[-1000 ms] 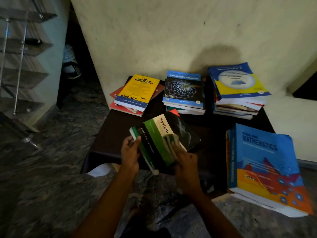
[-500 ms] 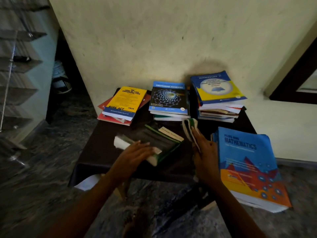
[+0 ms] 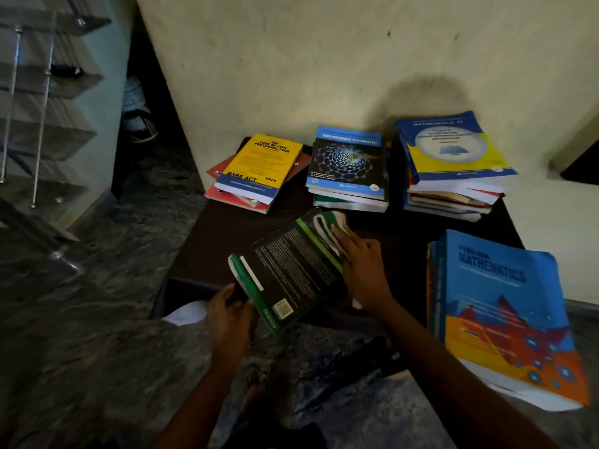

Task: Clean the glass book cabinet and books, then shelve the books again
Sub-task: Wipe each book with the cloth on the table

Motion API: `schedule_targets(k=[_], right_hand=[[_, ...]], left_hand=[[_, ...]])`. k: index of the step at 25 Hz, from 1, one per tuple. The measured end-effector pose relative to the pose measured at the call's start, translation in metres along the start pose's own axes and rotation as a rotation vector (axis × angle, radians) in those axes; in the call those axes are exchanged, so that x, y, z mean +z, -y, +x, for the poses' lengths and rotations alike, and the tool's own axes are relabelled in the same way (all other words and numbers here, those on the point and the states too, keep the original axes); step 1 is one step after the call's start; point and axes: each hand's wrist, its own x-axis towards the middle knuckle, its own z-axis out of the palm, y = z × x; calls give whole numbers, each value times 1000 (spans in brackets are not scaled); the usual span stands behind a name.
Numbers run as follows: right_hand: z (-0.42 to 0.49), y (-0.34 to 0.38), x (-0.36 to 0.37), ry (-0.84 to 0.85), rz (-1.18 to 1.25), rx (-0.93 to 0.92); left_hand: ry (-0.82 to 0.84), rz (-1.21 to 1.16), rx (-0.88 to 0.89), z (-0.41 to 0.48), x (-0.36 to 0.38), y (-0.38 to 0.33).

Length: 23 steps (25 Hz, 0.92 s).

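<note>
— Why is the green book [image 3: 291,270] tilted over the desk [image 3: 220,234]?
— The left hand [image 3: 231,314] grips its near corner, propping the back cover up; the right hand [image 3: 363,267], fingers flat, presses a folded cloth [image 3: 329,223] on the cover's far edge; wiping needs that steadying, I judge.

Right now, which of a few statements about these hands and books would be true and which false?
The left hand grips the green-and-black book near its lower corner. True.
The right hand touches nothing. False: it presses a cloth onto that book.
The book's barcode side faces up. True.
The yellow Code of Civil Procedure book lies under the Engineering Chemistry book. False: each tops its own stack, side by side.
</note>
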Motion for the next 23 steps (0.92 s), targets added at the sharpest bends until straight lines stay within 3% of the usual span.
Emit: schedule_targets(k=[2,5,9,17,19,21,23], right_hand=[[30,-8,15,48,-103,25],[64,-13,40,195,-273,59],[63,14,63,260,-333,130],[-9,101,103,334,-204,-262],[-7,81,89,221,-145,-300],[3,42,65,66,-198,-88],[5,-1,38,43,-278,215]], left_hand=[[81,-310,-361,3,7,-5],[113,-593,-599,13,6,-8],[183,-666,-675,17,-1,-8],[182,-686,-705,18,-3,-10],[224,-676,-704,18,-4,-8],[225,-683,-711,21,-4,-4],[223,-712,-712,22,-4,-5]])
